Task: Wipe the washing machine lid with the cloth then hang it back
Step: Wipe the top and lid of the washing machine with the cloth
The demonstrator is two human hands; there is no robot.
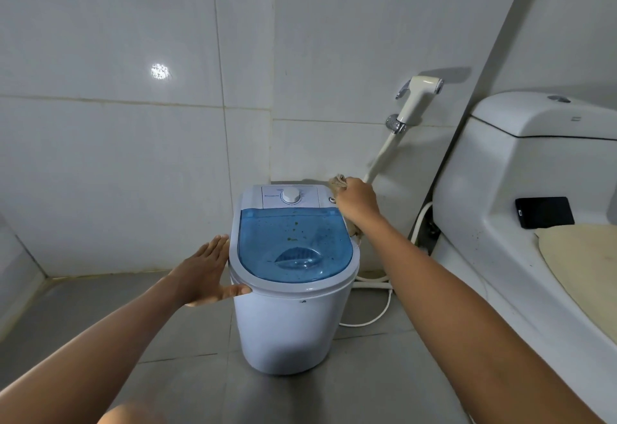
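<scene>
Head view: right hand (357, 201) grasps cloth (338, 182) beside the dial; left hand (207, 271), fingers straight, steadies the rim. Lid (295, 243) shows green specks; wiping and hanging remain.

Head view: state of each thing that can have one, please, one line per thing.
washing machine lid: closed, with green specks.
cloth: bunched in the right hand's grip.
right hand: curled round the cloth at the machine's back right corner.
left hand: flat against the machine's left side.
bidet sprayer: hung on its wall holder.
phone: screen dark.
</scene>
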